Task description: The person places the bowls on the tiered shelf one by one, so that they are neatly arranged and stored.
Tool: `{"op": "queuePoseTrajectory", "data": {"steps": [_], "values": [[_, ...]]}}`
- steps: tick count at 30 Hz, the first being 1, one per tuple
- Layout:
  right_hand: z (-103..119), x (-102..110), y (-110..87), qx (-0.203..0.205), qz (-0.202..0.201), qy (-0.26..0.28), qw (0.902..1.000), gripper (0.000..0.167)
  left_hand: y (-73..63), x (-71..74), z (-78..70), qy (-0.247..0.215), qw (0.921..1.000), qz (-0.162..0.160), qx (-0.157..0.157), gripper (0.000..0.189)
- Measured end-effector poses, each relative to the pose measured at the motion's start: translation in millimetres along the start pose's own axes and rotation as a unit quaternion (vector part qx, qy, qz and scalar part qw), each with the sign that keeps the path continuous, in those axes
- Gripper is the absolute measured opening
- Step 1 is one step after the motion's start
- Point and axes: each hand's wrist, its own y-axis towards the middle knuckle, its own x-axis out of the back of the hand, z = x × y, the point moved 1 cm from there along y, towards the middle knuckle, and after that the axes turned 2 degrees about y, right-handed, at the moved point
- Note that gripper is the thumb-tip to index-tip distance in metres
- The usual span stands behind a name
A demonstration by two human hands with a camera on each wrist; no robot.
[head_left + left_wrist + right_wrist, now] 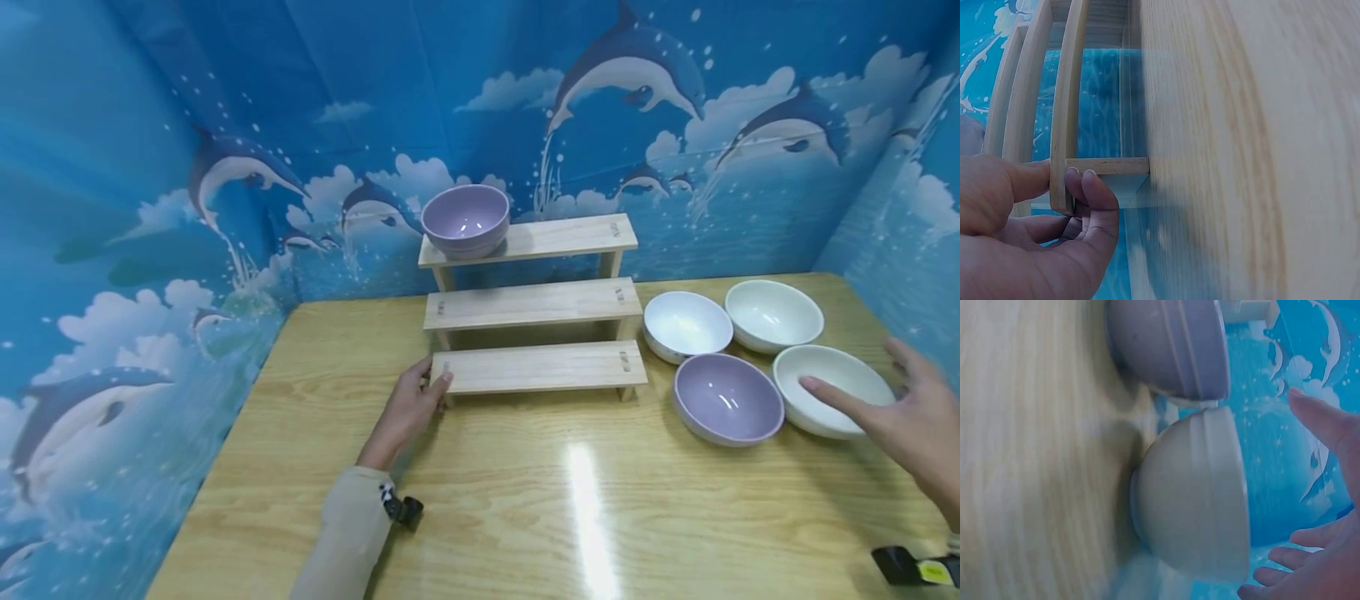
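Observation:
A three-step wooden stand (536,367) is on the table, and my left hand (411,408) grips the left end of its lowest step. In the left wrist view, the thumb and curled fingers (1100,190) pinch that board beside its leg. My right hand (911,417) hovers over the front right cream bowl (832,387), thumb and fingers spread apart. The right wrist view shows this cream bowl (1191,497) standing upright, the hand (1329,550) just above its rim and holding nothing. A purple bowl (727,400) stands just left of it.
Another purple bowl (465,221) sits on the left of the top step. Behind the front bowls are a white bowl (686,325) and an off-white bowl (772,317). A blue dolphin-print cloth (450,83) encloses the back and sides of the wooden table (495,500).

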Motion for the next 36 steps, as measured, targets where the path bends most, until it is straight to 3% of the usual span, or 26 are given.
{"op": "queuePoseTrajectory", "data": {"steps": [6, 13, 31, 36], "values": [[-13.0, 1.1, 2.1, -0.005, 0.009, -0.027, 0.9996, 0.114, 1.0, -0.1, -0.6, 0.007, 1.0000, -0.001, 0.004, 0.058], [-27.5, 0.0, 4.5, 0.032, -0.008, -0.034, 0.9989, 0.070, 1.1, -0.3, 0.4, 0.009, 1.0000, -0.002, -0.002, 0.060], [-43.0, -8.6, 0.8, 0.028, 0.016, 0.004, 0.9995, 0.094, -0.1, 0.7, 0.4, 0.006, 0.9999, 0.001, -0.010, 0.059], [-46.0, -10.6, 0.7, 0.026, 0.019, 0.020, 0.9993, 0.087, -0.3, 0.0, -0.2, 0.009, 1.0000, 0.000, -0.003, 0.060]]}}
